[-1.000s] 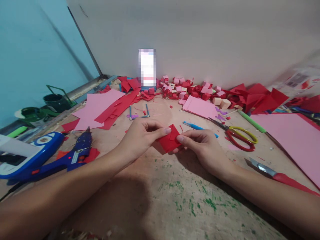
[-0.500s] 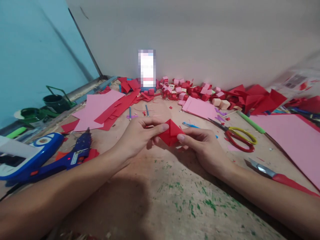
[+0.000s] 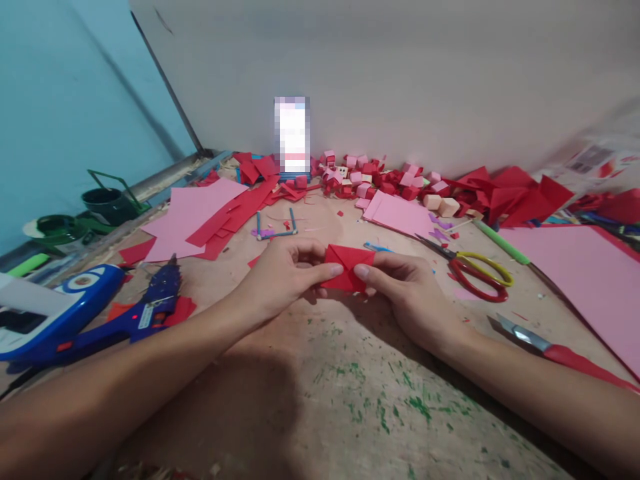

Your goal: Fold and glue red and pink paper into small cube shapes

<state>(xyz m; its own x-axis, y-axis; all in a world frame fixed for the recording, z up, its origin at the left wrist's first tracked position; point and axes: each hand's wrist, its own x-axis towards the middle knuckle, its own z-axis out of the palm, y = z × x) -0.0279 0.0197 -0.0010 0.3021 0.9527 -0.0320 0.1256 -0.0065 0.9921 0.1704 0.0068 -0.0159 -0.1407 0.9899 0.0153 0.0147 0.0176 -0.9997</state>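
A small folded square of red paper (image 3: 350,257) is held just above the middle of the table, its crease lines meeting near the centre. My left hand (image 3: 303,270) grips its left side, thumb on the face and fingers behind. On the right side, my right hand (image 3: 393,273) pinches it the same way. Both thumb tips lie close together on the paper. The fingers behind it are partly hidden. Just beyond my right hand lies a light blue pen-like tool (image 3: 377,247), partly covered.
Right of my hands lie scissors (image 3: 480,273) and a utility knife (image 3: 530,339), blade exposed. A blue glue gun (image 3: 155,303) is at left. Behind are pink sheets (image 3: 195,213), pink paper squares (image 3: 400,215), many small red and pink cubes (image 3: 370,177) and a lit phone (image 3: 293,137).
The red paper has turned from a diamond to a squarer position in my hands. My left thumb has moved down and right, closer to the right thumb.
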